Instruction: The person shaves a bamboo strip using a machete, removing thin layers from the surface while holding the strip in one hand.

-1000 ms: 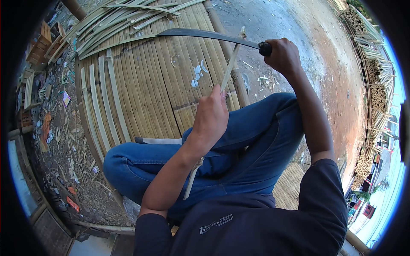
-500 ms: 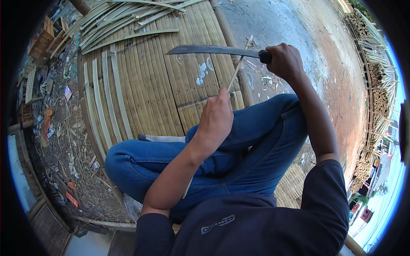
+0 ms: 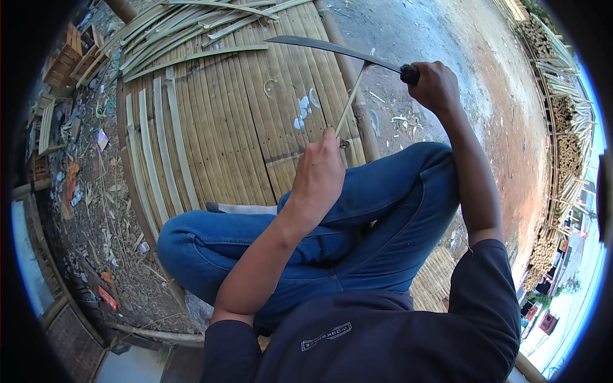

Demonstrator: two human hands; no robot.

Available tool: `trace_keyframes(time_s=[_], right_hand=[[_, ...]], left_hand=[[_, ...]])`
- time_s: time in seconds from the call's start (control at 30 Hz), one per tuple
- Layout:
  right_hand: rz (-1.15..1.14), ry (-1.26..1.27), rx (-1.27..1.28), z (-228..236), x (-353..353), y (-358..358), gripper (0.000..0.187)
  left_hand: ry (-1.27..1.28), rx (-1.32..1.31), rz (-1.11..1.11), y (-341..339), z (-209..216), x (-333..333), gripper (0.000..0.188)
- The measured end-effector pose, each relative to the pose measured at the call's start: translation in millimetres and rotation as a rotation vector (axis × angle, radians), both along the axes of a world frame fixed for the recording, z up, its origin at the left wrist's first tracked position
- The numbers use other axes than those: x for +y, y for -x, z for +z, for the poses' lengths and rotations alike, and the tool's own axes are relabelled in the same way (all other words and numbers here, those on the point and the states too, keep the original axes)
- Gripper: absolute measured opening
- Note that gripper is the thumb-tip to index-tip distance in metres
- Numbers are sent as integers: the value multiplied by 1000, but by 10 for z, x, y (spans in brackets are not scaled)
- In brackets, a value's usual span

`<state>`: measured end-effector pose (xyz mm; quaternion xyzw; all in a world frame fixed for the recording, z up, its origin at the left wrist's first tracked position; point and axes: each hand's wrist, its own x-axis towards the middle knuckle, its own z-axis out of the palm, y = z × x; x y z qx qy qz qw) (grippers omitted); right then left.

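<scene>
In front of my crossed legs, my left hand (image 3: 319, 167) is closed around a thin bamboo strip (image 3: 350, 103), which slants up and to the right out of my fist. My right hand (image 3: 434, 86) grips the black handle of a machete (image 3: 332, 48). Its long, dark, slightly curved blade points left over the platform. The blade's underside, near the handle, meets the upper end of the strip. My fist hides the strip's lower part.
I sit on a bamboo slat platform (image 3: 223, 121). Pale split bamboo strips (image 3: 159, 124) lie along its left side, and a pile of longer strips (image 3: 185, 32) covers its far end. Shavings and scraps (image 3: 108, 217) litter the ground at left. Bundled bamboo (image 3: 562, 134) is stacked at far right.
The machete has moved up and to the right, toward the strip's far end, its tip now higher. My left hand has shifted slightly left.
</scene>
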<state>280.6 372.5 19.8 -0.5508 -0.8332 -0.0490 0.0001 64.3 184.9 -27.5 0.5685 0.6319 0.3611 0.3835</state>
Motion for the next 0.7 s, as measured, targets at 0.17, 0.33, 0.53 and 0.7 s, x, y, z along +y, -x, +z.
trace_keyframes(time_s=[0.17, 0.33, 0.53, 0.7], right_hand=[[-272, -34, -33, -37, 106, -297, 19], [-310, 122, 195, -127, 147, -396, 39], [-287, 296, 233, -365, 220, -269, 45], [-219, 430, 135, -493, 188, -133, 43]], left_hand=[[-5, -32, -6, -52, 61, -28, 21], [79, -263, -38, 14, -32, -15, 27], [258, -565, -122, 79, 191, 33, 31], [339, -751, -111, 118, 176, 46, 29]])
